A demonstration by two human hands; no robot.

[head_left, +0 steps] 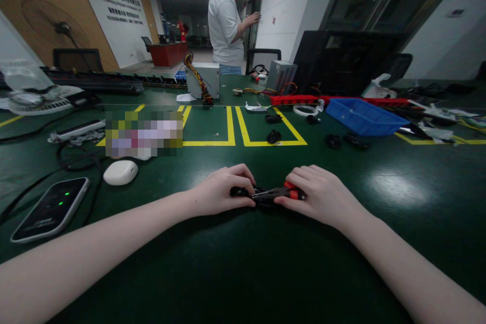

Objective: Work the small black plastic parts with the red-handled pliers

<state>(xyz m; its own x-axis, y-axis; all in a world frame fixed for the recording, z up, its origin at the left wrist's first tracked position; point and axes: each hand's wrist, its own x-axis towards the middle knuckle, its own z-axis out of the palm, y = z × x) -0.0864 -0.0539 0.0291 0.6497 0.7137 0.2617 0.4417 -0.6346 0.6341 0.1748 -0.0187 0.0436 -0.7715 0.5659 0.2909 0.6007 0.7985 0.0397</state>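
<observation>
Both my hands meet at the middle of the green table [243,263]. My left hand [222,190] is closed round a small black part [240,192] that it pins to the surface. My right hand [322,195] grips red-handled pliers [283,192], whose metal jaws point left and reach the black part. What the jaws bite on is hidden between my fingers.
A white mouse-like case [120,172] and a dark device with green lights [51,208] lie at the left with cables. A blue tray [362,116], small black parts [274,136], power supply boxes [205,80] and yellow floor-tape lines sit further back. A person in a white shirt [226,20] stands beyond the table.
</observation>
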